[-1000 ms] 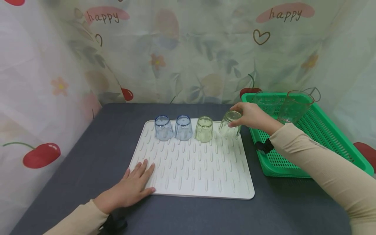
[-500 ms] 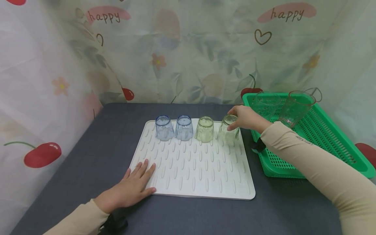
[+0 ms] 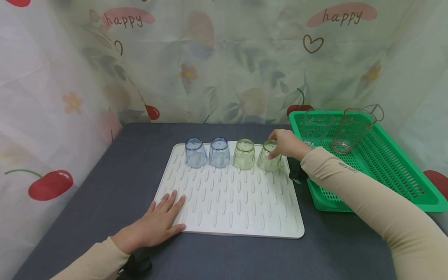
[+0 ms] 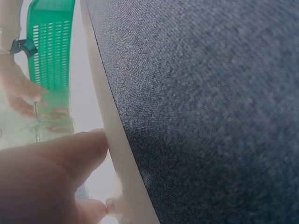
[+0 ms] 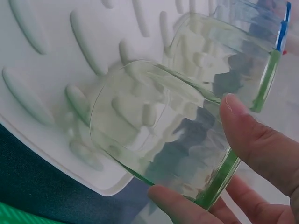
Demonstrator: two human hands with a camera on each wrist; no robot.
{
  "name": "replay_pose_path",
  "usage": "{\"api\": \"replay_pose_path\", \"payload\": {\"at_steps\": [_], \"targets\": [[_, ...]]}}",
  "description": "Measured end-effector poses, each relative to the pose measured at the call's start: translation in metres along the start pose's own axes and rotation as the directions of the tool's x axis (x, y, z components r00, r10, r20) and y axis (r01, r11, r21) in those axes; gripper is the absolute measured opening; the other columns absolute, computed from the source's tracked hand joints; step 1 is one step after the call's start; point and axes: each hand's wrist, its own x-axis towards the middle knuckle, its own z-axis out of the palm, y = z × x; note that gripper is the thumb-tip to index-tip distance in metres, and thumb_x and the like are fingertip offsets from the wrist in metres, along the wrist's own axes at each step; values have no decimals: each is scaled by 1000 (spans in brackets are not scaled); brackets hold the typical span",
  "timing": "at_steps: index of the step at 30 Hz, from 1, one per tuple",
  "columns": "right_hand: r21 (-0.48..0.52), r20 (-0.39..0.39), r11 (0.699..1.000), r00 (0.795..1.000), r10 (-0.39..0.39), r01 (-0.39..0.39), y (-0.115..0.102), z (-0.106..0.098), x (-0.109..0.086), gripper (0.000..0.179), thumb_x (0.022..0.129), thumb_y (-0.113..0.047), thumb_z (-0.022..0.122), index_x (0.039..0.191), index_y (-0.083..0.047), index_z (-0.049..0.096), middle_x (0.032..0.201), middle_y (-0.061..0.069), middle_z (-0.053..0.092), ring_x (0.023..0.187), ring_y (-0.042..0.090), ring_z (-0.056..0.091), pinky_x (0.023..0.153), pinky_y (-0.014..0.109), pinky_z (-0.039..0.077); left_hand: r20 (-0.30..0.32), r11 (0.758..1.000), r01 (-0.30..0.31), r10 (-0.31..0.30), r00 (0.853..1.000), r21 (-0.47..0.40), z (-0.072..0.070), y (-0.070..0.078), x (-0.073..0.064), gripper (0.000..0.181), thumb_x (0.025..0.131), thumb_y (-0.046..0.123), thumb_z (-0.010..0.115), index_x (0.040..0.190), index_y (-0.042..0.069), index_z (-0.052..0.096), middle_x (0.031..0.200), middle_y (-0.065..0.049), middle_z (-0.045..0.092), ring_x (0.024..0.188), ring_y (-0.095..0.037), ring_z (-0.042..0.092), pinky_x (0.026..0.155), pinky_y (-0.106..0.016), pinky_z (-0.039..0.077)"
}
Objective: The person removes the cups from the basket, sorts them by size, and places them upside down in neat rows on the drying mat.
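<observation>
My right hand (image 3: 288,144) grips a green-tinted glass (image 3: 268,161) around its base. The glass is upside down at the back right corner of the white ribbed mat (image 3: 227,206), its rim right at the mat. In the right wrist view, thumb and fingers pinch the thick base of this glass (image 5: 154,126). To its left, in a row, stand another upturned green glass (image 3: 244,155) and two upturned blue glasses, the nearer one (image 3: 219,153) and the outer one (image 3: 195,153). My left hand (image 3: 154,225) lies with spread fingers on the mat's front left corner.
A green plastic basket (image 3: 378,171) stands to the right of the mat. In it are a clear glass (image 3: 316,126) and a pink-rimmed glass mug (image 3: 351,130). The dark table (image 3: 115,175) extends around the mat, and a patterned curtain (image 3: 224,77) hangs behind.
My right hand has moved left and down with the green glass, bringing it closer to the row and down to the mat. The left hand has stayed put.
</observation>
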Motion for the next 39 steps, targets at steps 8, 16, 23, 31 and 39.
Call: {"api": "replay_pose_path", "payload": {"at_steps": [8, 16, 23, 31, 39], "targets": [[11, 11, 1000, 1000, 10, -10, 1, 0, 2, 64, 81, -14, 79, 134, 3, 48, 141, 24, 46, 130, 39, 45, 100, 49, 45, 10, 1000, 5, -5, 1000, -13, -2, 2, -1, 81, 93, 51, 57, 155, 10, 23, 161, -20, 10, 147, -43, 9, 111, -69, 9], [-1, 36, 1000, 999, 17, -17, 1, -1, 6, 61, 81, -16, 79, 132, 1, 49, 139, 23, 47, 128, 38, 46, 99, 48, 46, 9, 1000, 7, -6, 1000, -6, -3, 2, -1, 82, 93, 51, 57, 155, 11, 23, 161, -20, 9, 147, -43, 8, 110, -70, 8], [22, 37, 1000, 999, -4, 3, 3, -3, 6, 62, 79, -16, 81, 129, 2, 50, 137, 23, 48, 119, 36, 54, 92, 43, 51, 4, 1000, 3, -3, 1000, -8, -3, 2, -1, 81, 93, 51, 57, 154, 10, 23, 161, -21, 10, 147, -43, 9, 110, -70, 8], [89, 50, 996, 999, 1, -5, 8, -2, 6, 62, 79, -14, 81, 130, 1, 49, 140, 23, 46, 115, 36, 58, 83, 38, 55, 15, 1000, 3, -2, 1000, -15, -2, 2, 0, 81, 93, 51, 56, 154, 10, 23, 161, -21, 10, 147, -43, 9, 110, -70, 8], [108, 49, 994, 999, 6, -11, 8, -1, 3, 61, 79, -14, 81, 129, 0, 49, 140, 23, 46, 115, 36, 57, 83, 38, 55, 23, 1000, 6, -5, 1000, -17, 0, 1, 1, 82, 93, 52, 56, 155, 10, 23, 161, -21, 9, 147, -43, 8, 110, -70, 8]]}}
